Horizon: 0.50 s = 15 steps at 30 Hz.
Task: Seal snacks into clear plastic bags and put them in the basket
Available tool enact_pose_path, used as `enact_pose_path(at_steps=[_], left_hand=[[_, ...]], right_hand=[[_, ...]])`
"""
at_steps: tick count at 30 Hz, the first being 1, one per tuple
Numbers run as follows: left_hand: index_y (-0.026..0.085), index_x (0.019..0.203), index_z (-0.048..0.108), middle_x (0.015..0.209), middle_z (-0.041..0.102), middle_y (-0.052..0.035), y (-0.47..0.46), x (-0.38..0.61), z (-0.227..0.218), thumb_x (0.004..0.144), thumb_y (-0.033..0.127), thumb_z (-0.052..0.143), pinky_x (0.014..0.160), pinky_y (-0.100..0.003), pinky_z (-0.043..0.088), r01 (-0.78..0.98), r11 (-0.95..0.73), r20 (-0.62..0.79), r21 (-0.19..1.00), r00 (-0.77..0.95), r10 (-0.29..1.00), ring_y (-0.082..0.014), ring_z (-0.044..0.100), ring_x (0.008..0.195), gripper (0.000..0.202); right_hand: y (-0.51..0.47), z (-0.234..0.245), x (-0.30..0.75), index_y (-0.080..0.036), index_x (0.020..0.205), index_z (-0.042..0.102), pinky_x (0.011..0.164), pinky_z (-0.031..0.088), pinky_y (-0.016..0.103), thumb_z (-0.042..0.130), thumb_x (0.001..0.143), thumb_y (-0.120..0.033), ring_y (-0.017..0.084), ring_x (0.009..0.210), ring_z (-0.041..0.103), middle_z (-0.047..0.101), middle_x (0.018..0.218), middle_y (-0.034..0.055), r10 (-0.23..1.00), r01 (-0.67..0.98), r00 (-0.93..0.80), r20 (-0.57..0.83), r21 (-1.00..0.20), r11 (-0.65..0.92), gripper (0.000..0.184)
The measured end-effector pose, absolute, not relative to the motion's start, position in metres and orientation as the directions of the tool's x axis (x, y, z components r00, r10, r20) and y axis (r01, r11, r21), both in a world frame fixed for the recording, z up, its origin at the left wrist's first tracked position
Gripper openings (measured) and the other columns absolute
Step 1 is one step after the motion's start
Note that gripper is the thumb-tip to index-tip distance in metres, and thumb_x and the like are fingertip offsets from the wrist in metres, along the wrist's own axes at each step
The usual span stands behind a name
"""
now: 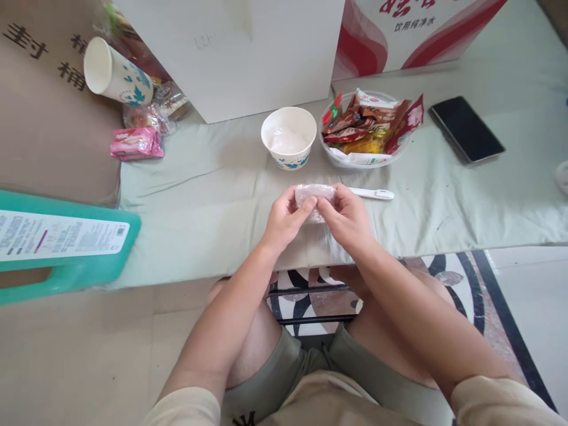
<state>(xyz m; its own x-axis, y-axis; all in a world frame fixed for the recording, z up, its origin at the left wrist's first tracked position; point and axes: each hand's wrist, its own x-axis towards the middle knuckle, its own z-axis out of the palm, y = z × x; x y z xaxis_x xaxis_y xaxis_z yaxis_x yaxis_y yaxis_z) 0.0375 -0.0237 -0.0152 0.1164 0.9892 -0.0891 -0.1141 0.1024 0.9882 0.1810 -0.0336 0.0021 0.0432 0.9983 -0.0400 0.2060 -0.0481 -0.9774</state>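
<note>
Beyond the fingers (pixel 327 210) stands a paper cup (pixel 290 161), with a bowl (pixel 364 161) of snack packets (pixel 364 121) to its right and a drinking-water carton (pixel 412 44) behind that. Farther right of the fingers lies a smartphone (pixel 467 129); far left, a jug (pixel 126 234).

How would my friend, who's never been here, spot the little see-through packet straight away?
Find the big white panel, then the paper cup in front of it. Just nearer than the cup, the left hand and right hand pinch a small crinkly packet. Unlike the colourful snack packets beside the cup, it's clear and whitish.
</note>
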Motion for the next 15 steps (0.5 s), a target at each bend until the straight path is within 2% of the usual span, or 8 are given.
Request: enact_pose_path(at_steps=[2,5,8,11,13,15], left_hand=[[0.019,0.098,0.070,0.093,0.073,-0.0037,-0.021,0.038,-0.015,0.076,0.062,0.081,0.076,-0.026,0.054,-0.070,0.098,-0.088,0.993,0.135,0.987,-0.0146,0.066,0.084,0.050],[0.020,0.091,0.070,0.082,0.069,-0.0017,-0.016,0.034,-0.017,0.078,0.057,0.078,0.070,-0.027,0.052,0.080,0.030,-0.035,0.996,0.065,0.997,-0.0141,0.062,0.075,0.041],[0.021,0.078,0.066,0.073,0.059,0.0012,-0.014,0.025,-0.019,0.082,0.043,0.073,0.065,-0.027,0.045,0.360,-0.144,0.193,0.922,-0.103,0.976,-0.0123,0.053,0.067,0.023],[0.023,0.079,0.062,0.074,0.057,0.0019,-0.013,0.015,-0.013,0.080,0.028,0.070,0.064,-0.028,0.043,0.539,-0.262,0.427,0.800,-0.207,0.880,-0.0125,0.052,0.067,0.010],[0.023,0.079,0.057,0.073,0.055,0.0025,-0.008,0.011,0.000,0.078,0.023,0.069,0.062,-0.028,0.043,0.618,-0.306,0.543,0.724,-0.238,0.805,-0.0127,0.050,0.064,0.013],[0.024,0.074,0.050,0.070,0.050,0.0023,0.006,0.011,0.020,0.076,0.019,0.070,0.064,-0.029,0.044,0.724,-0.331,0.641,0.605,-0.197,0.741,-0.0137,0.048,0.065,0.020]], right_hand=[[-0.030,0.001,0.185,-0.022,0.086,0.058,0.063,0.041,0.029,0.059,0.086,-0.044,0.013,0.065,0.053,0.061,0.072,-0.0013,0.998,0.242,0.069,-0.008,-0.970,-0.025,0.022],[-0.026,0.001,0.193,-0.022,0.094,0.061,0.067,0.044,0.031,0.059,0.087,-0.042,0.016,0.068,0.061,0.070,0.079,0.0019,0.991,0.409,0.072,0.114,-0.909,0.075,0.021],[-0.027,0.001,0.201,-0.023,0.100,0.062,0.071,0.046,0.032,0.053,0.090,-0.033,0.019,0.079,0.068,0.076,0.094,0.0059,0.966,0.551,0.019,0.257,-0.809,0.205,0.017],[-0.031,0.002,0.207,-0.022,0.104,0.063,0.068,0.045,0.032,0.048,0.092,-0.030,0.020,0.078,0.069,0.075,0.091,0.0065,0.959,0.594,-0.023,0.284,-0.768,0.241,0.021],[-0.033,0.002,0.209,-0.022,0.106,0.064,0.066,0.044,0.031,0.047,0.093,-0.030,0.020,0.075,0.068,0.075,0.087,0.0060,0.961,0.592,-0.037,0.274,-0.769,0.242,0.023],[-0.032,0.001,0.210,-0.022,0.106,0.064,0.064,0.043,0.031,0.047,0.093,-0.030,0.020,0.074,0.068,0.074,0.086,0.0058,0.962,0.585,-0.047,0.269,-0.773,0.245,0.023]])
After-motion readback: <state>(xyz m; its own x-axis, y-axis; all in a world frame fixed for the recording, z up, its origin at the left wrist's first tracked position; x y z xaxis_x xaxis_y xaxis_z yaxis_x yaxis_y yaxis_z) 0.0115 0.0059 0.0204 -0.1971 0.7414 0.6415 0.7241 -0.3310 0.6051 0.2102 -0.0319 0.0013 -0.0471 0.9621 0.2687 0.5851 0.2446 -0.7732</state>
